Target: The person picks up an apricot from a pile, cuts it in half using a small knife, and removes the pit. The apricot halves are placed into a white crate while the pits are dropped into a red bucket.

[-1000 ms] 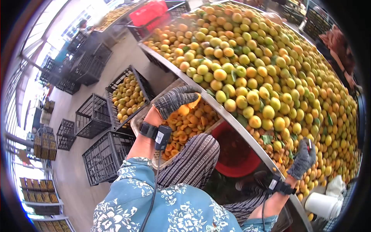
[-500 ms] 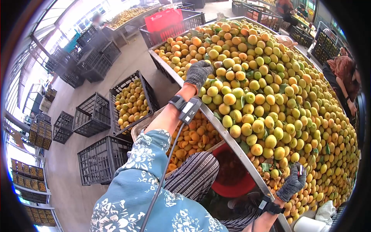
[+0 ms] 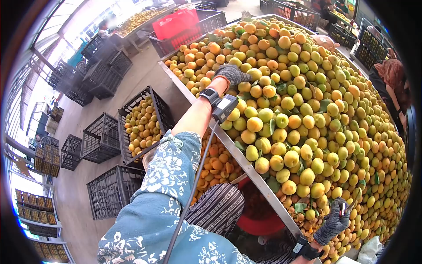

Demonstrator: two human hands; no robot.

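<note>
Many yellow-green and orange fruits [image 3: 307, 114] are heaped on a metal-edged table [image 3: 233, 151]. My left hand [image 3: 233, 75], in a dark grey knitted glove, reaches over the heap's near left part, its fingertips at a yellow fruit; whether they grip it is not clear. Low on the right, my right hand [image 3: 335, 221], gloved the same way, is closed around a small knife [image 3: 354, 199] with a red and white part showing. Its blade points up over the fruit. Leaves and fruit scraps lie beside that hand.
Below the table edge are halved orange fruits [image 3: 216, 165] and a red basin [image 3: 259, 211]. A black crate of fruits [image 3: 169, 116] and other black crates [image 3: 115, 191] stand on the left floor. Another person [image 3: 391, 79] is at the right side of the heap.
My left hand has shifted slightly right over the fruits, its fingers now stretched toward a yellow one. My right hand stays near the same place, and the view has shifted a little.
</note>
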